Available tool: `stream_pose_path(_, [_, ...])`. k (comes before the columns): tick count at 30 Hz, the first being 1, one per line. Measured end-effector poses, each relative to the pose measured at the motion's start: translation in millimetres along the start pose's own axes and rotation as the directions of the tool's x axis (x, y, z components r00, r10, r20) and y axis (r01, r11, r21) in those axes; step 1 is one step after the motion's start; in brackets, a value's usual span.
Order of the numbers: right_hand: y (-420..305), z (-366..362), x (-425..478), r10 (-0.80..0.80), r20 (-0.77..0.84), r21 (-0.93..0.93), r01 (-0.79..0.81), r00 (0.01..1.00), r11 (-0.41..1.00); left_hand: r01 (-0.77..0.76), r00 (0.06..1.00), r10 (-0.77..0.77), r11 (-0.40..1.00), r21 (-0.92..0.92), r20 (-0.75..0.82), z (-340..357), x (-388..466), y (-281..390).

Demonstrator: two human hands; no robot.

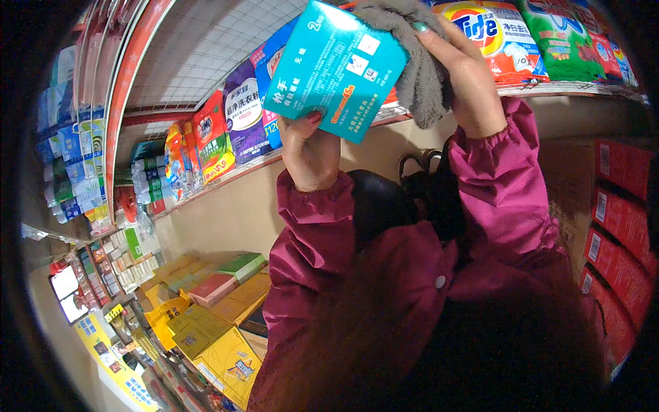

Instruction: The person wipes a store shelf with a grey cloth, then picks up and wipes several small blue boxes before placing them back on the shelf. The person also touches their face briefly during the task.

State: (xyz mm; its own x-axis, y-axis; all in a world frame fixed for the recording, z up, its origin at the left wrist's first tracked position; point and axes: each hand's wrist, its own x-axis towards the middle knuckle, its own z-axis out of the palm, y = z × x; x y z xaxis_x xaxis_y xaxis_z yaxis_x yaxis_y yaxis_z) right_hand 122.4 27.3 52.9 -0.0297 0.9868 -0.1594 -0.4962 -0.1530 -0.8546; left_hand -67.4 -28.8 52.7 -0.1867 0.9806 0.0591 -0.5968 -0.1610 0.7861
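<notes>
A teal cardboard box point(329, 67) with printed writing is held up and tilted before me. My left hand point(311, 147) grips it from below, its thumb on the printed face. In my right hand point(463, 72) is a grey plush cloth point(425, 72), bunched against the box's right end. The cloth hides that end and hangs down below my fingers. Behind the box, a shelf edge point(540, 88) carries bagged laundry detergent, among it a Tide bag point(494, 41) right of my right hand.
A purple washing powder bag point(249, 110) and a red-and-green bag point(212, 136) stand left on the shelf. Yellow cartons point(226, 360) are piled at lower left. Red boxes point(618, 247) are stacked at right. My shoes point(419, 172) are on the floor below.
</notes>
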Motion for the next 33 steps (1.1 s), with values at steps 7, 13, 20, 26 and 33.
stream_pose_path(7, [-4,27,-4,0.003,0.108,0.313,-0.037,0.994,0.949,-0.127,0.991,0.123,0.984,0.122,0.043,11,-1,3])
stream_pose_path(13, [7,9,1,-0.076,-0.040,0.102,0.080,0.996,0.992,-0.162,0.987,0.141,0.859,0.485,0.080,9,-4,-5])
stream_pose_path(20, [1,25,-12,-0.139,0.136,0.080,0.129,0.981,0.988,-0.135,0.983,0.156,0.971,0.195,-0.096,14,-1,2])
stream_pose_path(26, [3,25,-10,-0.208,0.041,0.159,0.199,0.977,0.967,-0.266,0.765,0.438,0.882,0.388,-0.472,-33,5,29])
stream_pose_path(33, [-4,17,-6,-0.162,-0.032,0.224,0.166,0.986,0.961,-0.009,0.755,0.281,0.908,0.418,-0.593,-104,22,-2])
